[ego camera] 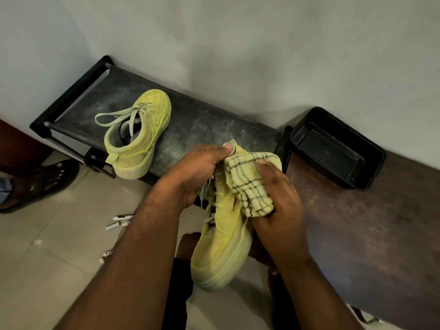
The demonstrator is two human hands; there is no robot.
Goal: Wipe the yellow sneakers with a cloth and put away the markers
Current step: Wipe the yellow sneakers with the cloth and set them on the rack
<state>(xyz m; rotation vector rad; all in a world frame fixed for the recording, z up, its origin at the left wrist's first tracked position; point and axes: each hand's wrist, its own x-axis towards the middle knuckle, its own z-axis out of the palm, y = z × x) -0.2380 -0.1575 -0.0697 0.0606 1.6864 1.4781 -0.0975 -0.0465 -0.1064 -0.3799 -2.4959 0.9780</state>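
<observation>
Nearest the camera, at 6 o'clock, a yellow knitted sneaker with a thick pale sole point(221, 256) is held in the air, heel toward the viewer and toe pointing away. The left hand point(197, 172) grips its laced upper part, fingers curled round it and thumb laid along the top. The right hand point(278, 206) presses a yellow terry cloth with dark check lines point(252, 184) against the sneaker's side, fingers bent round the cloth's lower edge.

At 8 o'clock, on the beige tiled floor point(47, 246), lie several white markers with black caps point(120, 221), partly hidden behind the left forearm.

Farther off, at 11 o'clock, the second yellow sneaker point(140, 136) stands upright on a low black metal-framed bench with a dusty dark top point(202, 120), laces loose, heel toward the viewer.

At 2 o'clock, an open black rectangular plastic bin point(333, 148) stands on a brown wooden surface point(357, 222) beside the bench, against the grey wall point(238, 44).

At 9 o'clock, a foot in a dark sandal point(45, 182) rests on the floor.
</observation>
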